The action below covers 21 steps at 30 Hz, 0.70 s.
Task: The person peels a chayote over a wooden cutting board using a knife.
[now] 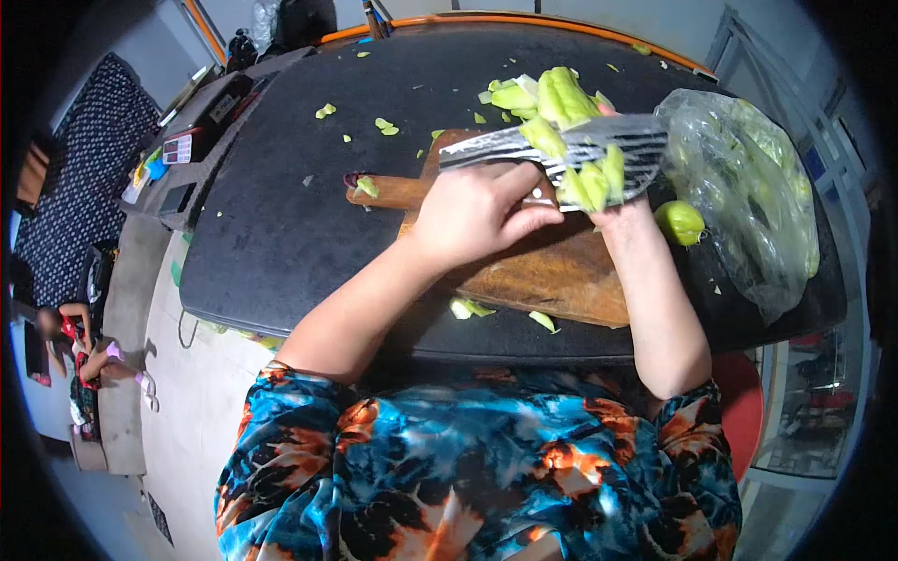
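Left hand (475,208) clenched on the knife (617,136), right hand (619,213) mostly behind it.

A vegetable (680,222) lies between board (552,280) and seemingly filled bag (687,105).

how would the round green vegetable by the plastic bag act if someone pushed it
The green vegetable would likely roll, since its visible side is rounded. Its smooth, taut-looking skin suggests firmness. The plastic bag beside it might block a rightward push.

Pale floor (201,374) off near-left corner of black table (271,224); orange strip (552,24) beyond far edge; red seat (745,416) by near-right corner.
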Motion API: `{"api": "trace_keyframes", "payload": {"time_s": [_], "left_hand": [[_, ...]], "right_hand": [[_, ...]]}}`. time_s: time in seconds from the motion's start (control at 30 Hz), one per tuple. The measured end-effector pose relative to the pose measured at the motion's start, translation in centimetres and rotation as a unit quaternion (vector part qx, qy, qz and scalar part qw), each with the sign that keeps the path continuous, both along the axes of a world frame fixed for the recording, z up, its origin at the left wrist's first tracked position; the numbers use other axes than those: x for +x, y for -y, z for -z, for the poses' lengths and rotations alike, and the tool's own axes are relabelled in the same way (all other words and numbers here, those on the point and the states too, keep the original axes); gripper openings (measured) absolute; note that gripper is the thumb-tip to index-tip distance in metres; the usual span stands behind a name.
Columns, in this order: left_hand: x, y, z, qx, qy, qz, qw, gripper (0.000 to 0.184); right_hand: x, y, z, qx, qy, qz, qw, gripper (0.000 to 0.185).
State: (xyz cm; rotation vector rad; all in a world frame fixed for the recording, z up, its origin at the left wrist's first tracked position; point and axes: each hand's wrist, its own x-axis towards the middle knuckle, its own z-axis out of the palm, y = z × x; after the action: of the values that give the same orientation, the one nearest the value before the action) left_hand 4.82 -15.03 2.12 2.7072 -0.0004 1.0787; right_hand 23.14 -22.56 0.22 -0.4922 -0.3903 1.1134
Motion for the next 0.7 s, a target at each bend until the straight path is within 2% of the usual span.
{"api": "trace_keyframes", "payload": {"time_s": [0.03, 0.1, 0.13, 0.17, 0.23, 0.33, 0.37, 0.47, 0.5, 0.57, 0.6, 0.63, 0.7], "left_hand": [[0.1, -0.4, 0.1, 0.011, 0.017, -0.02, 1.0, 0.039], [0.4, -3.2, 0.6, -0.061, 0.006, -0.169, 0.984, 0.038], [0.2, -5.0, 0.3, -0.118, -0.029, -0.237, 0.964, 0.04], [-0.6, -6.7, 0.3, -0.119, 0.009, -0.252, 0.96, 0.037], [-1.7, -8.1, 0.1, -0.168, 0.047, -0.246, 0.953, 0.035], [-1.3, -7.2, 0.3, -0.227, 0.017, -0.207, 0.951, 0.034], [-1.0, -6.5, 0.8, -0.255, 0.018, -0.144, 0.956, 0.034], [-0.9, -2.5, -0.3, -0.173, -0.043, -0.056, 0.982, 0.029], [-1.0, -1.4, -0.8, -0.134, -0.064, -0.023, 0.989, 0.025], [-1.0, -0.3, -0.8, -0.07, -0.053, 0.006, 0.996, 0.031], [-1.1, 0.0, -1.1, -0.058, -0.054, 0.014, 0.997, 0.031], [-1.2, 0.2, -1.3, -0.047, -0.054, 0.023, 0.997, 0.032], [-1.0, -0.1, -0.7, -0.033, -0.039, 0.017, 0.999, 0.031]], "right_hand": [[-1.2, -0.2, 0.1, -0.046, 0.03, 0.138, 0.989, 0.045], [-1.6, 1.4, -1.6, -0.121, 0.105, 0.009, 0.987, 0.048], [-2.1, 1.1, -1.7, -0.106, 0.124, 0.001, 0.987, 0.055], [-2.4, 1.3, -1.9, -0.103, 0.127, -0.001, 0.987, 0.054], [-2.8, 1.6, -2.4, -0.095, 0.132, -0.003, 0.987, 0.052], [-1.6, 1.2, -2.0, -0.114, 0.111, 0.008, 0.987, 0.053], [-1.4, 1.2, -1.8, -0.124, 0.107, 0.012, 0.986, 0.054], [-1.8, 0.9, -1.5, -0.136, 0.061, 0.125, 0.981, 0.054], [-1.7, 1.2, -1.3, -0.067, 0.03, 0.08, 0.994, 0.053], [-1.7, 0.7, -1.5, -0.075, 0.07, 0.113, 0.988, 0.05], [0.6, 0.0, 0.6, 0.001, 0.044, 0.035, 0.998, 0.044], [-0.2, 0.6, -0.2, 0.028, 0.072, 0.043, 0.996, 0.042], [0.4, 0.3, -0.1, 0.063, 0.019, -0.055, 0.996, 0.04]]}}
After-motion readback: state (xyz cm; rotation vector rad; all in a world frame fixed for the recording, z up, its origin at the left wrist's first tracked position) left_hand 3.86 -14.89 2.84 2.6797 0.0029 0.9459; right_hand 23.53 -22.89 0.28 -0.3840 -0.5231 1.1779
